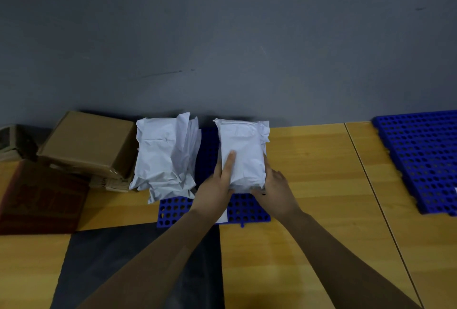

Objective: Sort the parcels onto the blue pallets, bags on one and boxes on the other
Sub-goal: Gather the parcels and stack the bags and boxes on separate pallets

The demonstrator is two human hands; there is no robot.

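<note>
A white bag parcel lies on the right half of the near blue pallet. My left hand grips its near left corner, thumb on top of the bag. My right hand holds the near right corner from the side. A pile of white bags covers the pallet's left half and hangs over its left edge. A second blue pallet lies at the far right of the wooden table with nothing on its visible part.
Brown cardboard boxes are stacked left of the bag pile, over a dark red flat box. A dark sheet covers the table's near edge below my arms. A grey wall rises right behind the table.
</note>
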